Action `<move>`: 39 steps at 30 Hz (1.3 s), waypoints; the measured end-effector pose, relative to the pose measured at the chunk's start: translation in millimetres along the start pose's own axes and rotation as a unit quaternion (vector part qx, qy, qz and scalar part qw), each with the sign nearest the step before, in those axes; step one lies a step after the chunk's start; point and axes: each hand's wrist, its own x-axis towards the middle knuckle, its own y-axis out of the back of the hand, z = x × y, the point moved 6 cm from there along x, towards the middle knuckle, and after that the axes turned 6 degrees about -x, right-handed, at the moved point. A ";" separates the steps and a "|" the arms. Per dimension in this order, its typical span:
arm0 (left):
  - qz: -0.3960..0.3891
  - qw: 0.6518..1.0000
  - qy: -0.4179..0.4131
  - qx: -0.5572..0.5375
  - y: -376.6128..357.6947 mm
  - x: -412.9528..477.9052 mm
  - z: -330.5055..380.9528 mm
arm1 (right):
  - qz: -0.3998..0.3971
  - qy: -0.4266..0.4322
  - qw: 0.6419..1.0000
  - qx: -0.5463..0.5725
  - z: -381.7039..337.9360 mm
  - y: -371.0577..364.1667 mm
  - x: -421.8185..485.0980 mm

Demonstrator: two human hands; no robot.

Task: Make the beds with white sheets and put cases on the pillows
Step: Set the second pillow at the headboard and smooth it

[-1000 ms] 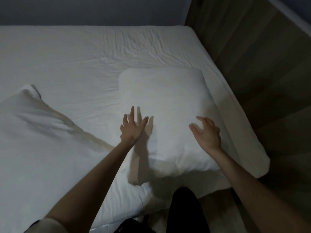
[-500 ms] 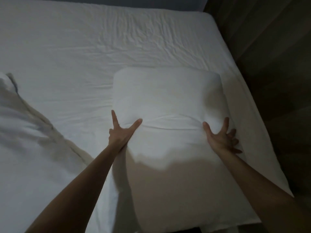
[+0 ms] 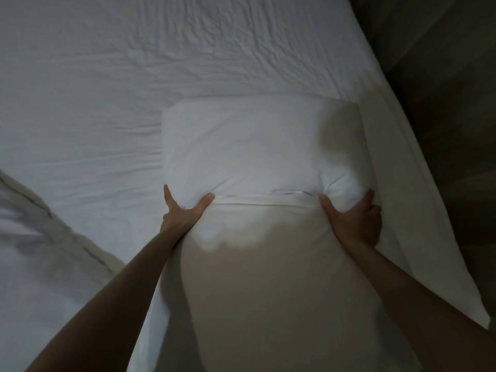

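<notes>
Both hands, which hovered spread above the pillow a second ago, have come down and now clamp its two sides, and the view has closed in over it. Left hand: thumb laid on top of the pillow, forefinger straight along its left flank, the fabric pinched between them; other fingers hidden underneath. Right hand: thumb on top, fingers curled round the right flank, grasping it. Pillow white, plump, rectangular with rounded far corners, lying lengthwise away from the person. A narrow hem-like band crosses it from thumb to thumb; cloth puckers into small folds at each thumb, more so on the right. Beyond the band the surface is smooth and bright; the near half lies in dull shadow, and another shadow patch sits at the far right corner. Whether the band is a case's open edge or only a crease, cannot tell. Pillow rests on the white sheet of the bed, close to its right edge. Sheet creased, most heavily toward the far side. Loose white bedding lies heaped at the left. Dark wooden floor beside the bed on the right.
</notes>
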 end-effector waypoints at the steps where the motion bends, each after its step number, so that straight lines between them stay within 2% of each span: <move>1: 0.001 1.000 0.002 -0.002 -0.6 4.0 -2.2 | 0.008 0.004 1.000 -0.004 -0.9 -1.6 0.8; 4: 0.030 1.000 0.005 -0.004 -0.5 14.0 -8.9 | 0.031 0.005 0.999 -0.011 -5.9 -7.3 0.5; 6: 0.047 0.999 -0.004 -0.012 -0.2 17.9 -11.5 | 0.019 -0.001 1.000 -0.017 -8.2 -11.8 1.5; 13: 0.059 0.995 -0.058 -0.054 5.8 9.3 -9.6 | 0.014 -0.012 1.000 0.009 -2.7 -1.2 5.5; 21: 0.062 0.984 -0.096 -0.133 16.3 -31.5 5.7 | -0.091 -0.047 0.992 0.072 12.8 41.9 12.9; 31: 0.071 0.968 -0.177 -0.163 28.3 -95.7 65.6 | -0.068 -0.010 0.993 0.098 1.5 128.1 26.1; 36: 0.075 0.958 -0.218 -0.173 20.5 -118.5 123.5 | -0.066 0.002 0.988 0.143 -15.5 177.9 63.8; 39: 0.073 0.957 -0.208 -0.190 -2.3 -122.8 151.0 | -0.073 0.020 0.985 0.154 -18.7 205.2 102.3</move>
